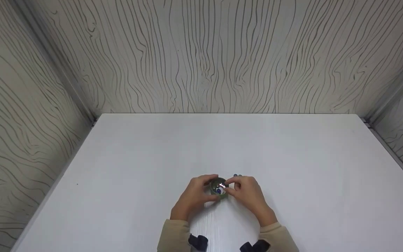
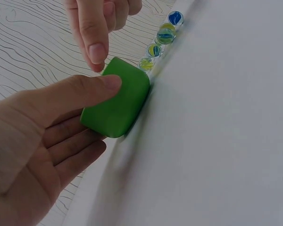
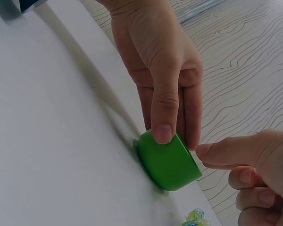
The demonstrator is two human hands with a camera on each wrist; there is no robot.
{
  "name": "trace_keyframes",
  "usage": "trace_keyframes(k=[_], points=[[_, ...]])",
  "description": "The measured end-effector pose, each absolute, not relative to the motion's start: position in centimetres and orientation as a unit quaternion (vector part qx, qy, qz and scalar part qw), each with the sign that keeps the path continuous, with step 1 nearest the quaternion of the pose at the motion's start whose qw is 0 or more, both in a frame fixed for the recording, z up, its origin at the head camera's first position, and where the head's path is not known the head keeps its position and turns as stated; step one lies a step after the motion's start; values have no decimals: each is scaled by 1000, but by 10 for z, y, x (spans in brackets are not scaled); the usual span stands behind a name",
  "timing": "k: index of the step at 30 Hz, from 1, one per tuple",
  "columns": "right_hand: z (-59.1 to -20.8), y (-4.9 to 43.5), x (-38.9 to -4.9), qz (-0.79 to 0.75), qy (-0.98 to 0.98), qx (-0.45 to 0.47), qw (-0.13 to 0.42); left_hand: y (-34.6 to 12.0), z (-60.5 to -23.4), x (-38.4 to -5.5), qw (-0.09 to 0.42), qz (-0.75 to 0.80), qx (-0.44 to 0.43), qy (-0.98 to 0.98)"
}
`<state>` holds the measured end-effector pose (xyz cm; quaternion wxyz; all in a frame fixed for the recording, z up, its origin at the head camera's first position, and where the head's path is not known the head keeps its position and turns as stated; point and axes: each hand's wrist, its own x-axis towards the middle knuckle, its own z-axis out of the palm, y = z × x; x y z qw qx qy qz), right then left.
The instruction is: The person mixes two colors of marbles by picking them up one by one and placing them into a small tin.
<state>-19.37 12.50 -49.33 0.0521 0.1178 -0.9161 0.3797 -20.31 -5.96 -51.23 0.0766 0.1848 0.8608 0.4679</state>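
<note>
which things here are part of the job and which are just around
In the job, it seems:
green cup, held by the left hand
right hand, at its rim
marbles beside it

Just around:
white table
patterned wall

A small, smooth, bright green cup with a rounded base and softly curved sides [image 3: 167, 162] stands mouth up, gripped round its side by the left hand [image 1: 195, 191], thumb on its near side and fingers on its far side. Its inside looks darker and glossy; blue and whitish patches show low down, too small to make out. The fingertips of the right hand [image 1: 247, 191] are at the right of the rim; whether they pinch anything cannot be told

Just beyond the right hand, near the cup, clear glass marbles with coloured swirls [image 2: 154, 50] sit in a close line, at least five: one deep blue, one teal, the others yellow or yellow with blue
</note>
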Motion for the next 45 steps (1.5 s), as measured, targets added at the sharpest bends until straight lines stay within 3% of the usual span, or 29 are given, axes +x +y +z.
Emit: trace_keyframes(k=[25, 45], points=[[-481, 139, -194, 407, -910, 76, 23, -60, -512, -205, 65, 460, 207, 861], [-474, 151, -192, 406, -913, 40, -5, -58, -510, -201, 93, 475, 159, 861]])
